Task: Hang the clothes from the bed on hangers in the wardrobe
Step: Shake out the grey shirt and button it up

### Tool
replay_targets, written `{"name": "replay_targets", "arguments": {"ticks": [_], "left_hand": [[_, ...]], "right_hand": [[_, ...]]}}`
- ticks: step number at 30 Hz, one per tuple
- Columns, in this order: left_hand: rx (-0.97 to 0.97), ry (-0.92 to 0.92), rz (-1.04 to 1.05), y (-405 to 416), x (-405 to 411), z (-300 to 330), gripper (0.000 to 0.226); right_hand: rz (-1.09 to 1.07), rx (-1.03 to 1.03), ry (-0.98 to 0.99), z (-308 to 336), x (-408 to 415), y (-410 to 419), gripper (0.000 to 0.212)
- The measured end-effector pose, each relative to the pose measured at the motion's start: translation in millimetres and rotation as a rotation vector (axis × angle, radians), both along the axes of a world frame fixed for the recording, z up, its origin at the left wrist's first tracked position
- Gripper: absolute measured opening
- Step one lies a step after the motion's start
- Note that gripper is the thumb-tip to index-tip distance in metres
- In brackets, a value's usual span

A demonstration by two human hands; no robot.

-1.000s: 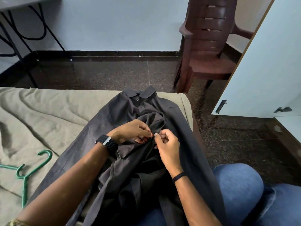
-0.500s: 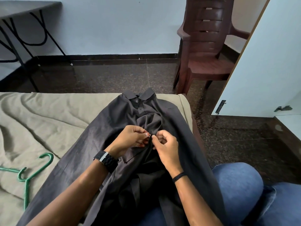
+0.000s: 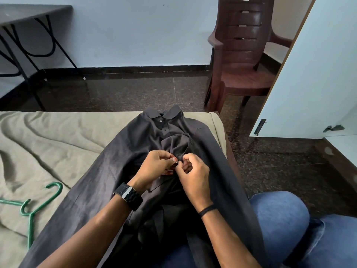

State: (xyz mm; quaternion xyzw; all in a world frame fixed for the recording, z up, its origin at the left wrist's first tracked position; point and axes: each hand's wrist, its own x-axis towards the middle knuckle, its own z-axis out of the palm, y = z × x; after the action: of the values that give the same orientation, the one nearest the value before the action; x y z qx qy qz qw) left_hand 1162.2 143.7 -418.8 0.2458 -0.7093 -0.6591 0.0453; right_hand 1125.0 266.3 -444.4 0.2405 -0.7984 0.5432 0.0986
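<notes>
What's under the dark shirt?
The dark shirt lies on the bed's beige sheet, its lower part over the person's jeans. Whatever else sits beneath is covered.

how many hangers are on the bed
2: both green hangers lie overlapping on the beige sheet at the left edge, left of the dark shirt. More may lie out of view.

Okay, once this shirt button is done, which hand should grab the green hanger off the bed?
Probably the left hand. The green hanger lies on the bed sheet on its side. The right hand would have to cross the dark shirt. Both hands pinch the placket now.
</notes>
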Motion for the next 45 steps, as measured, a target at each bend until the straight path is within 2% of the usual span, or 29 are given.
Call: {"name": "replay_targets", "arguments": {"ticks": [4, 10, 20, 27, 31, 35, 38, 41, 43, 45], "left_hand": [[0.008, 0.015, 0.014, 3, 1, 0, 0.017], [-0.059, 0.032, 0.102, 7, 1, -1, 0.016], [0.055, 0.106, 0.077, 14, 6, -5, 0.014], [0.102, 0.171, 0.054, 16, 12, -9, 0.021], [0.028, 0.200, 0.102, 16, 11, -11, 0.008], [-0.079, 0.197, 0.104, 15, 12, -12, 0.017], [-0.242, 0.175, 0.127, 17, 12, -13, 0.011], [-0.317, 0.168, 0.137, 17, 11, -11, 0.006], [-0.278, 0.151, 0.136, 17, 11, -9, 0.008], [-0.076, 0.124, 0.131, 16, 9, -5, 0.011]], "right_hand": [[-0.014, -0.030, -0.006, 0, 1, 0, 0.008], [0.079, -0.103, -0.059, -2, -2, 3, 0.005], [0.187, -0.321, -0.462, -4, -9, 2, 0.019], [0.205, -0.331, -0.564, -8, -13, 1, 0.016], [0.257, -0.399, -0.619, -6, -14, 2, 0.010], [0.265, -0.414, -0.623, -5, -15, 4, 0.012], [0.265, -0.399, -0.625, -4, -15, 5, 0.009], [0.258, -0.375, -0.630, -5, -14, 4, 0.009], [0.254, -0.340, -0.620, -4, -13, 4, 0.010], [0.247, -0.306, -0.612, -2, -14, 5, 0.011]]}}
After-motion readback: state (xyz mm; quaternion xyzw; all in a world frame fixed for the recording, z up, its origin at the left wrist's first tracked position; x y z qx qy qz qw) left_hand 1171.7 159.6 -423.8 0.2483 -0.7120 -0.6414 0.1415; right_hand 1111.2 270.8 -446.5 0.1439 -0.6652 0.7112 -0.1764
